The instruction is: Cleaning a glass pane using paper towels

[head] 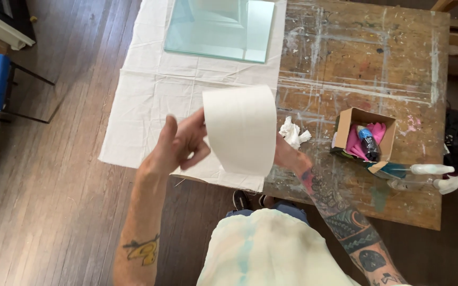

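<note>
Paint-streaked and scarred, the wooden surface (367, 58) carries a white cloth (155, 90) whose far end, like the pale glass pane (221, 32) at 12 o'clock, is cut off by the frame. We grip a curled white paper sheet (242, 130) above the near edge: our left hand (178, 143) pinches its 9 o'clock side, while our right hand (287, 154) sits mostly hidden behind it, so we cannot tell its grip. At 3 o'clock, a cardboard box (364, 135) holds something pink and a dark bottle, hard to make out, near a crumpled tissue (293, 132).

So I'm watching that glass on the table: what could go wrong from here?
The glass pane lies flat on the white cloth, whose near edge hangs off the table; snagging it could drag the pane. Both hands, left and right, hold the paper towel, which blocks the view beneath.
</note>
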